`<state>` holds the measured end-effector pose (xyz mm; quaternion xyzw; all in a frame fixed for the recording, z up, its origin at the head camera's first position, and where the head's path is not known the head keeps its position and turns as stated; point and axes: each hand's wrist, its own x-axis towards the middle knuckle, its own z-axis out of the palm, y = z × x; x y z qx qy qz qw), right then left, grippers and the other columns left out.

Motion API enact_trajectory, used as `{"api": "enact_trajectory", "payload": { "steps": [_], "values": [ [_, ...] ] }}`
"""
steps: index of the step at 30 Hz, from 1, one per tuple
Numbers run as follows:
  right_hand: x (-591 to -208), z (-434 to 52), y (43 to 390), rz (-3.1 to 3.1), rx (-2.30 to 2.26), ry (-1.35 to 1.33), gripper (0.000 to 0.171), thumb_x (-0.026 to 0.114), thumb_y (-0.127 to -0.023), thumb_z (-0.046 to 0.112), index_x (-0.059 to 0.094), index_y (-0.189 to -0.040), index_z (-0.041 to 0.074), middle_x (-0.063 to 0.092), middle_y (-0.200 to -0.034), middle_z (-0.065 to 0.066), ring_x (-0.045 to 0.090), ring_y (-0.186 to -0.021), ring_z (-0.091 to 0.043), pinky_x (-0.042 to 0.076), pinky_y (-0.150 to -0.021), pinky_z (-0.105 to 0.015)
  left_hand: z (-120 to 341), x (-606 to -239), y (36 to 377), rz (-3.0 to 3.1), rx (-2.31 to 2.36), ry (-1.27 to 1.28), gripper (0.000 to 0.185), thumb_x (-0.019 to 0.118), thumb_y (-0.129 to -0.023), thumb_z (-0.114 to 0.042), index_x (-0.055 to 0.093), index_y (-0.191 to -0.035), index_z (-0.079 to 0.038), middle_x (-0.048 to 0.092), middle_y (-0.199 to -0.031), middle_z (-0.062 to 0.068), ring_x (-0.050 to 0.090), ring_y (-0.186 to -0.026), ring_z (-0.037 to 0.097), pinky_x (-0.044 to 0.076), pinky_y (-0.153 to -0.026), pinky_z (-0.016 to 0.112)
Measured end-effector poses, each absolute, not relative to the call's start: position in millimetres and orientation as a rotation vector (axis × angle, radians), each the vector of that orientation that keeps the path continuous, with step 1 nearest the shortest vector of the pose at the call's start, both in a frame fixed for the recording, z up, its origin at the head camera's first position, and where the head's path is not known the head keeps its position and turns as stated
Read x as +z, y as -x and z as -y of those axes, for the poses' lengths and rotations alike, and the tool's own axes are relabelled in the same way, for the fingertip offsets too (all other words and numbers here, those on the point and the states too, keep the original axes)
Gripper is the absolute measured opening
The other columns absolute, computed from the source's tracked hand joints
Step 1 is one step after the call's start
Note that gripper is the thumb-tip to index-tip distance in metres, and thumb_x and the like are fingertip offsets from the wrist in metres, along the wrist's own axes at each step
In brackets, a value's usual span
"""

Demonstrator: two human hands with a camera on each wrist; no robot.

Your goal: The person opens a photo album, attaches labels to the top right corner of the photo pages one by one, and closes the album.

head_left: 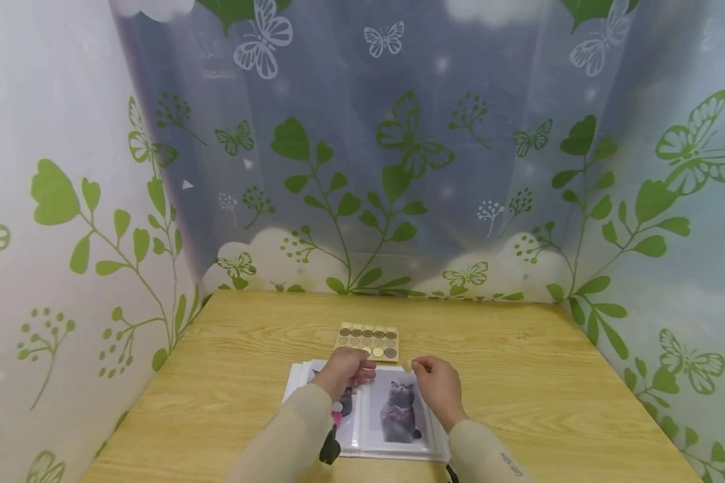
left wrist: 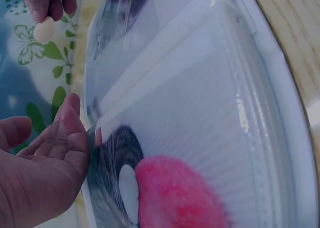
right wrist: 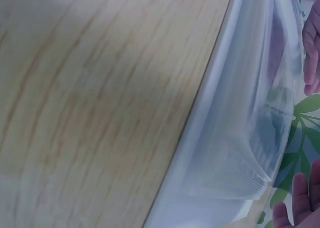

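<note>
While right hand point(head_left: 438, 384) pinches sticker point(head_left: 407, 365), left hand point(head_left: 344, 371) on album point(head_left: 435, 439)

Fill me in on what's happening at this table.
A person sits at a wooden table with an open photo album showing cat pictures. The right hand pinches a small round sticker just above the album's far edge. The left hand rests at the top of the album's left page. A sticker sheet lies just beyond the album.
</note>
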<state>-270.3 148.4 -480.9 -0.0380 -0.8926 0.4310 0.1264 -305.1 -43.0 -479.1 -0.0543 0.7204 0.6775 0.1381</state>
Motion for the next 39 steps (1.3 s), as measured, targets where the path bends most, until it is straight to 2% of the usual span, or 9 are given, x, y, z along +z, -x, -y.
{"api": "enact_trajectory", "payload": {
  "steps": [5, 11, 17, 23, 31, 39],
  "values": [
    [-482, -146, 270, 2.608, 1.253, 0.107, 0.017, 0.064, -0.094, 0.015, 0.075, -0.098, 0.002, 0.073, -0.091, -0.009, 0.066, -0.084, -0.024, 0.053, -0.074, -0.042, 48, -479, 303, -2.137, 1.952, 0.079, 0.044, 0.05, -0.1, -0.013, 0.047, -0.135, 0.014, 0.067, -0.113, 0.024, 0.07, -0.088, 0.026, 0.057, -0.07, 0.031],
    [-484, -143, 270, 2.618, 1.283, 0.096, 0.017, 0.064, -0.095, 0.015, 0.074, -0.1, 0.003, 0.073, -0.094, -0.009, 0.066, -0.087, -0.024, 0.054, -0.077, -0.043, 57, -476, 296, -2.338, 1.879, -0.074, 0.041, 0.06, -0.096, -0.011, 0.055, -0.129, 0.013, 0.067, -0.112, 0.023, 0.066, -0.097, 0.034, 0.056, -0.08, 0.041],
    [-487, -141, 269, 2.616, 1.296, 0.068, 0.016, 0.064, -0.095, 0.014, 0.074, -0.1, 0.003, 0.073, -0.094, -0.009, 0.066, -0.086, -0.023, 0.054, -0.077, -0.042, 70, -478, 283, -2.658, 1.514, -0.342, 0.038, 0.068, -0.093, -0.017, 0.063, -0.123, 0.005, 0.067, -0.113, 0.02, 0.062, -0.105, 0.035, 0.052, -0.091, 0.05],
    [-487, -137, 269, 2.615, 1.315, 0.061, 0.016, 0.064, -0.095, 0.015, 0.074, -0.1, 0.003, 0.073, -0.093, -0.008, 0.065, -0.084, -0.021, 0.054, -0.075, -0.041, 79, -483, 271, -2.968, 1.084, -0.546, 0.037, 0.075, -0.086, -0.022, 0.07, -0.115, 0.001, 0.068, -0.105, 0.016, 0.062, -0.101, 0.034, 0.051, -0.089, 0.052],
    [-485, -129, 269, 2.621, 1.268, 0.052, 0.016, 0.066, -0.093, 0.015, 0.075, -0.099, 0.003, 0.073, -0.094, -0.01, 0.067, -0.086, -0.025, 0.054, -0.08, -0.045, 91, -489, 249, -3.125, 0.553, -0.619, 0.058, 0.078, -0.082, -0.038, 0.066, -0.125, -0.002, 0.059, -0.125, 0.023, 0.053, -0.121, 0.04, 0.041, -0.103, 0.056],
    [-489, -120, 272, 2.63, 1.232, -0.027, 0.014, 0.066, -0.093, 0.015, 0.075, -0.097, 0.005, 0.071, -0.087, -0.004, 0.062, -0.077, -0.017, 0.053, -0.071, -0.039, 110, -495, 229, -3.136, 0.584, -0.648, 0.064, 0.08, -0.078, -0.039, 0.064, -0.123, 0.003, 0.054, -0.132, 0.028, 0.048, -0.126, 0.044, 0.04, -0.102, 0.061]
  ]
}}
